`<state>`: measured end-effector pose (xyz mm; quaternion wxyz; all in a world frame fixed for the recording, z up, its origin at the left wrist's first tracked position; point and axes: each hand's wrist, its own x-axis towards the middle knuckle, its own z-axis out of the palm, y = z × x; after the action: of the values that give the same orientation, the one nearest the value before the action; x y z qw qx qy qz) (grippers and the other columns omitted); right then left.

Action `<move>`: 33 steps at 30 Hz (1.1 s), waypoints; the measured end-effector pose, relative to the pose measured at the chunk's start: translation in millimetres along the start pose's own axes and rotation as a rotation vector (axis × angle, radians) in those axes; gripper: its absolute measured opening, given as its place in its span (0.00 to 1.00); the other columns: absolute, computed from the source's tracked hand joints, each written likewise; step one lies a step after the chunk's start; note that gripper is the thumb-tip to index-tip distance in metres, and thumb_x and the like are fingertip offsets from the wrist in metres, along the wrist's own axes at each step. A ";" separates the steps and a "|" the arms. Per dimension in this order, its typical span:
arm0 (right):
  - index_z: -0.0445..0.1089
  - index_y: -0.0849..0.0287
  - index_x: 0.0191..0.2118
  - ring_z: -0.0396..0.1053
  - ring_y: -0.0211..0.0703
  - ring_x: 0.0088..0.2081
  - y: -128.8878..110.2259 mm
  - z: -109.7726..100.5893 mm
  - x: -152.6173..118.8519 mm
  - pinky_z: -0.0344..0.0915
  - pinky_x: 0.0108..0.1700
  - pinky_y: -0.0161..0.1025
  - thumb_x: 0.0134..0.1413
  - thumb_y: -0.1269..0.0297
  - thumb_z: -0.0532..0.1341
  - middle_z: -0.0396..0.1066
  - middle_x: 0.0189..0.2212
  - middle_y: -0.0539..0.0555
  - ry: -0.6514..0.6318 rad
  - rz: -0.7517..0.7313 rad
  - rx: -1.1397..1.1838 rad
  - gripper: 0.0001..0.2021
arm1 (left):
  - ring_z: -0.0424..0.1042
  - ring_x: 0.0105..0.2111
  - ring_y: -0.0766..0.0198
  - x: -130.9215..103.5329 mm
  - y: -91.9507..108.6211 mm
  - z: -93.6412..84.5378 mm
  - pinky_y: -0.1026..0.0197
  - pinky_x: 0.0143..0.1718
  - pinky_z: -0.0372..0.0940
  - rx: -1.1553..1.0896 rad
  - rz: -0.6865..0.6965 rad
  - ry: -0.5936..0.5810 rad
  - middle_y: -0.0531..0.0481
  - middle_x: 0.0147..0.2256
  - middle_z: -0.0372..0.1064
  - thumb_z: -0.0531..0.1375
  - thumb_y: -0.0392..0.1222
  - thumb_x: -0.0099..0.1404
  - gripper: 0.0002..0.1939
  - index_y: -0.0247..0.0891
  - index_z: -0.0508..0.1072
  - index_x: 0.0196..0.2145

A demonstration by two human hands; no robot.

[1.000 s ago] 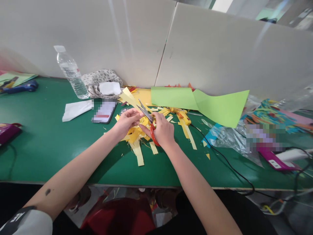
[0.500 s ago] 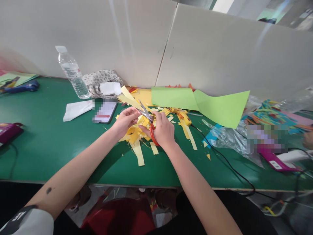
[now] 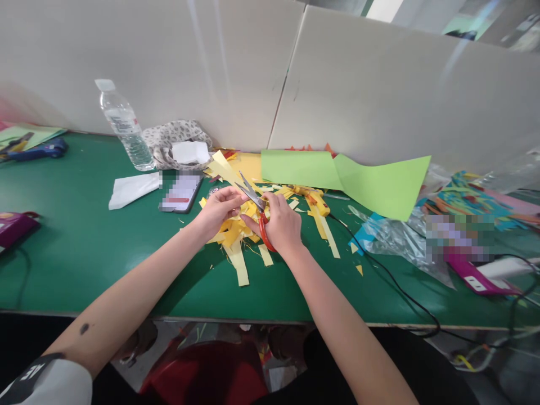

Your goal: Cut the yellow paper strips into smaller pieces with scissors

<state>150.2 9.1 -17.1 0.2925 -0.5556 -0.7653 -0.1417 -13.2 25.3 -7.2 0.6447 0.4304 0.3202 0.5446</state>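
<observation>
My right hand (image 3: 283, 222) grips red-handled scissors (image 3: 256, 201), with its fingers in the handles. The blades point away and to the left, slightly parted. My left hand (image 3: 222, 209) pinches by the blades at the lower end of a pale yellow paper strip (image 3: 225, 167); the fingers partly hide that end. Beneath both hands lies a loose heap of yellow paper strips and scraps (image 3: 237, 261). Just right of my right hand is a yellow glue gun (image 3: 317, 201) with a black cord.
Green paper sheets (image 3: 304, 169) lean near the wall. A phone (image 3: 181, 191), white tissue (image 3: 134, 190), water bottle (image 3: 126, 129) and patterned cloth (image 3: 156, 140) are at left. Clear plastic (image 3: 405, 239) and a magenta box (image 3: 475, 275) lie right. The black cord (image 3: 388, 275) crosses the table's front edge.
My left hand has shifted slightly right, nearer the blades, and the pale strip has moved a little right with it. The scissors have barely moved.
</observation>
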 end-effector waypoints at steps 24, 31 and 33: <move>0.60 0.58 0.49 0.65 0.45 0.36 1.0 -2.5 1.1 0.52 0.28 0.35 0.56 0.49 0.49 0.65 0.38 0.56 0.013 -0.012 0.014 0.21 | 0.58 0.17 0.77 2.4 -0.6 -4.6 0.72 0.20 0.55 0.041 0.025 -0.005 0.58 0.19 0.62 0.68 0.41 0.49 0.09 0.37 0.72 0.25; 0.61 0.58 0.47 0.65 0.43 0.34 1.0 -1.5 -0.1 0.50 0.26 0.34 0.56 0.49 0.49 0.65 0.36 0.56 0.024 -0.004 0.018 0.20 | 0.58 0.17 0.77 -0.5 3.4 -0.3 0.71 0.20 0.55 0.064 0.016 -0.020 0.58 0.19 0.62 0.68 0.40 0.49 0.09 0.37 0.71 0.24; 0.62 0.58 0.46 0.65 0.42 0.32 0.8 -1.7 -0.4 0.48 0.25 0.34 0.56 0.49 0.49 0.65 0.35 0.55 0.020 -0.002 0.014 0.20 | 0.58 0.17 0.77 -1.4 3.9 0.6 0.71 0.20 0.54 0.064 0.010 -0.027 0.59 0.19 0.62 0.68 0.40 0.49 0.09 0.37 0.71 0.24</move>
<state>151.5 8.1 -16.1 0.3038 -0.5513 -0.7638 -0.1424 -14.7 24.0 -3.5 0.6320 0.4598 0.3267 0.5314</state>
